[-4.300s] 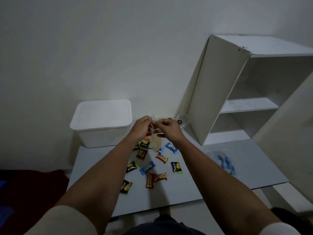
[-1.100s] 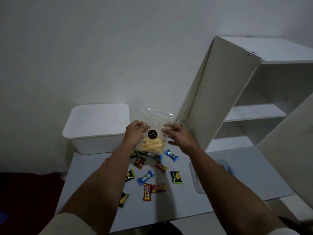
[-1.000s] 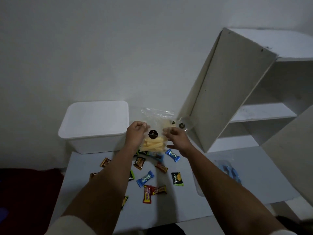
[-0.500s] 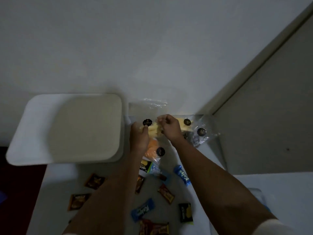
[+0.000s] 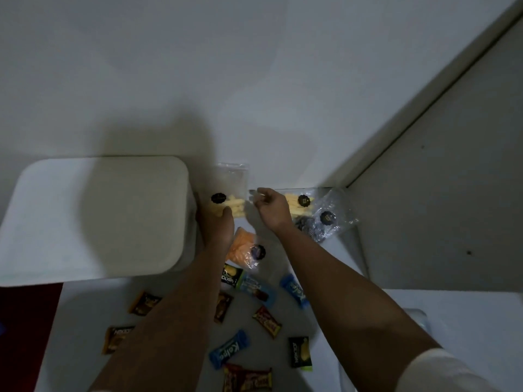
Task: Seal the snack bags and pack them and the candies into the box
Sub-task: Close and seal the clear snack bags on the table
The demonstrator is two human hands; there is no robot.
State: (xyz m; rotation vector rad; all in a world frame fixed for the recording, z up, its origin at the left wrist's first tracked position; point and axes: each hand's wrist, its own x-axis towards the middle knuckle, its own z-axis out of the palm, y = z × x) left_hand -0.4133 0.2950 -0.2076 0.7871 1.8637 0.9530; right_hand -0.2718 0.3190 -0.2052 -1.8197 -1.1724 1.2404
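My left hand (image 5: 217, 222) grips the lower left of a clear snack bag of yellow sticks (image 5: 233, 203) with a black round sticker, held low at the back of the table beside the white lidded box (image 5: 96, 216). My right hand (image 5: 272, 209) pinches at the bag's right edge. Behind my right hand lie a second bag of yellow sticks (image 5: 300, 204) and a bag of dark snacks (image 5: 325, 222). A bag of orange snacks (image 5: 242, 247) lies between my forearms. Several wrapped candies (image 5: 229, 352) are scattered on the table near me.
A white cabinet side panel (image 5: 441, 199) rises at the right, close to the bags. The wall stands directly behind. A clear plastic item (image 5: 416, 316) lies at the table's right, partly hidden by my right arm. A dark red surface (image 5: 25, 321) shows beyond the table's left edge.
The view has tipped down and closer to the table. The bag of yellow sticks came down from mid-air to just beside the box; my right hand shifted slightly right along its edge.
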